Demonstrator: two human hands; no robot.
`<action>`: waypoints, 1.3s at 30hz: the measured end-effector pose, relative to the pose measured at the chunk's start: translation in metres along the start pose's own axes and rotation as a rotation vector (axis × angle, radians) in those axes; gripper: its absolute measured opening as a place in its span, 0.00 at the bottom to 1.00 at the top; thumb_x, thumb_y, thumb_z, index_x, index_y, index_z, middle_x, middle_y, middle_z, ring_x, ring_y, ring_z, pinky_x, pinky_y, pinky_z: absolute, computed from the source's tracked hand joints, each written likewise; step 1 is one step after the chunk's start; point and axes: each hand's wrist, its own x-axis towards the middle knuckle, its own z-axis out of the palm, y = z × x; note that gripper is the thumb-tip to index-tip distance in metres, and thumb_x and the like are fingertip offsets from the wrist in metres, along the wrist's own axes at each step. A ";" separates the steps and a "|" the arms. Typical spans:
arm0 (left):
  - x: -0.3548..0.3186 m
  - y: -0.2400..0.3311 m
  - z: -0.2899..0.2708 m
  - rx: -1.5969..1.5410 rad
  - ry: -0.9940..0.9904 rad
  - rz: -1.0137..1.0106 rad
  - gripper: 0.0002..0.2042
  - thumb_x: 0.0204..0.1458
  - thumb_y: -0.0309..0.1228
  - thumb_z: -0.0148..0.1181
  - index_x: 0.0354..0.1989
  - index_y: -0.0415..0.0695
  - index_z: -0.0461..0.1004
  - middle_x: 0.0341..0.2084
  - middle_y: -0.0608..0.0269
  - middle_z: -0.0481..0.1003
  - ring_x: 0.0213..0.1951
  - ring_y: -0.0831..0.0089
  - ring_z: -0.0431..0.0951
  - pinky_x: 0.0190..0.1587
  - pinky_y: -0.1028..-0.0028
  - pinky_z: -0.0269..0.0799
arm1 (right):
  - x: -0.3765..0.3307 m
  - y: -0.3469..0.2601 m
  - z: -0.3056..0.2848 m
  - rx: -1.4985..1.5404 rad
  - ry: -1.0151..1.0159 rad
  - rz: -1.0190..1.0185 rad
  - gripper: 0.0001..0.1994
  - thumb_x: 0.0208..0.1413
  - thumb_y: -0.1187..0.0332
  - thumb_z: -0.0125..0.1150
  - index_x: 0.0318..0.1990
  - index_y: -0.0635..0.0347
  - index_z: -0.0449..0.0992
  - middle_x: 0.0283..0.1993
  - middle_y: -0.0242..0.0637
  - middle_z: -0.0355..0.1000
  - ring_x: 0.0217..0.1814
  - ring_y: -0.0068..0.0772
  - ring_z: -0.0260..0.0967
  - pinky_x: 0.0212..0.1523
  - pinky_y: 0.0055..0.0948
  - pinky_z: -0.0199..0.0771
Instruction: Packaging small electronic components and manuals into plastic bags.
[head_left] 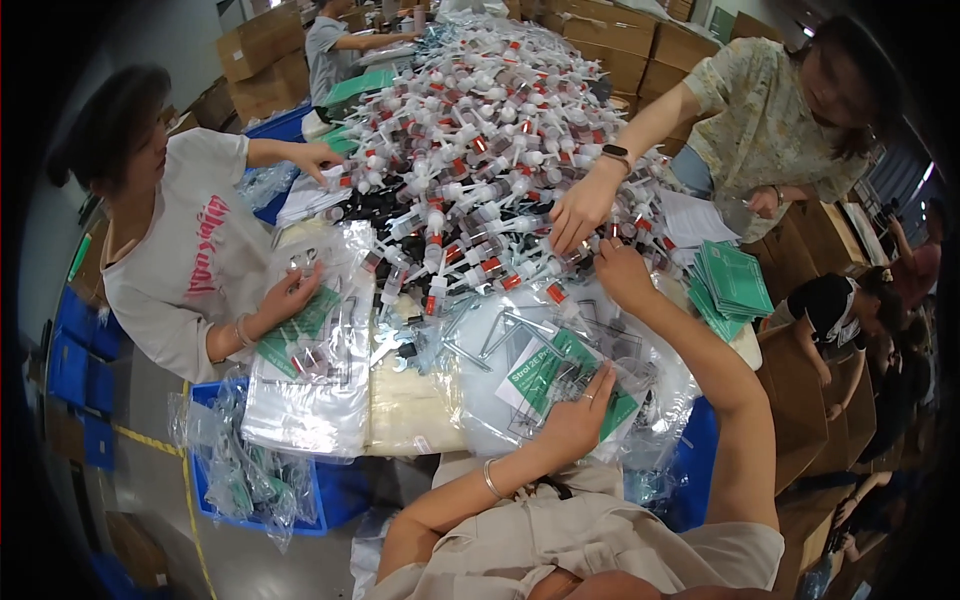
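Observation:
My left hand (577,420) is closed on the edge of a green booklet (562,372), which lies with a white sheet and small dark and metal parts over clear plastic bags. Further out, my right hand (625,278) reaches to the near right edge of a big heap of small clear bottles (500,150) with white nozzle tops and red or dark bands. Its fingers are bent down among the bottles, and what they grip is hidden. Bent metal rods (500,335) lie just left of the booklet. Beside them are small flat metal wrenches (388,345).
A co-worker's hand (583,212) is in the heap close to my right hand. At left, another person's hand (290,297) rests over a green booklet and bags. More green booklets (735,280) are stacked at right. A blue bin (320,495) holds filled bags.

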 end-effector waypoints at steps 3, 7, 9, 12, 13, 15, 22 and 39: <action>-0.001 0.001 -0.004 -0.001 0.055 0.031 0.33 0.40 0.20 0.49 0.60 0.31 0.50 0.60 0.44 0.56 0.19 0.61 0.74 0.19 0.69 0.68 | 0.001 0.009 0.009 0.008 0.049 -0.060 0.04 0.38 0.70 0.55 0.25 0.56 0.73 0.33 0.36 0.65 0.40 0.36 0.65 0.34 0.31 0.66; -0.001 0.001 -0.004 0.025 0.026 0.009 0.31 0.41 0.21 0.49 0.59 0.30 0.53 0.59 0.44 0.57 0.19 0.62 0.75 0.19 0.70 0.69 | 0.007 0.014 -0.002 0.042 0.088 -0.166 0.03 0.41 0.69 0.53 0.26 0.55 0.72 0.34 0.35 0.64 0.40 0.34 0.64 0.35 0.30 0.64; -0.002 -0.001 -0.001 0.018 0.066 0.024 0.31 0.41 0.21 0.49 0.59 0.30 0.53 0.59 0.44 0.57 0.19 0.63 0.75 0.19 0.70 0.69 | 0.007 0.019 -0.006 0.054 0.107 -0.217 0.03 0.42 0.69 0.53 0.26 0.55 0.72 0.35 0.35 0.64 0.40 0.34 0.64 0.37 0.31 0.64; -0.004 -0.003 0.000 0.012 0.113 0.042 0.31 0.41 0.21 0.49 0.59 0.30 0.53 0.59 0.44 0.57 0.19 0.64 0.74 0.20 0.71 0.69 | 0.007 0.024 -0.016 0.161 0.031 -0.294 0.06 0.42 0.70 0.54 0.30 0.57 0.71 0.36 0.36 0.63 0.42 0.38 0.63 0.40 0.34 0.64; -0.005 -0.002 0.000 0.022 0.093 0.030 0.31 0.41 0.22 0.49 0.59 0.30 0.53 0.59 0.44 0.57 0.19 0.64 0.74 0.20 0.71 0.69 | 0.008 0.022 -0.023 0.262 0.077 -0.229 0.07 0.42 0.72 0.54 0.31 0.58 0.70 0.35 0.38 0.64 0.41 0.41 0.63 0.40 0.36 0.64; -0.005 -0.001 0.000 0.034 0.079 0.018 0.31 0.41 0.22 0.49 0.59 0.30 0.53 0.59 0.44 0.57 0.19 0.64 0.74 0.20 0.71 0.69 | 0.010 0.011 -0.029 0.361 0.125 -0.168 0.08 0.42 0.73 0.54 0.33 0.60 0.69 0.35 0.40 0.64 0.40 0.43 0.63 0.40 0.38 0.65; -0.007 -0.005 0.010 0.048 0.073 0.043 0.33 0.40 0.23 0.50 0.60 0.32 0.53 0.57 0.41 0.60 0.20 0.62 0.75 0.20 0.69 0.70 | 0.018 -0.108 -0.004 0.401 -0.024 -0.228 0.05 0.44 0.72 0.51 0.29 0.63 0.67 0.29 0.42 0.68 0.30 0.42 0.70 0.29 0.36 0.71; -0.002 -0.010 -0.002 -0.407 0.089 -0.087 0.34 0.42 0.19 0.47 0.63 0.42 0.49 0.53 0.41 0.63 0.31 0.54 0.76 0.32 0.64 0.71 | -0.030 -0.064 -0.146 0.912 -0.054 0.319 0.13 0.52 0.72 0.51 0.45 0.61 0.64 0.22 0.47 0.69 0.24 0.49 0.70 0.24 0.40 0.66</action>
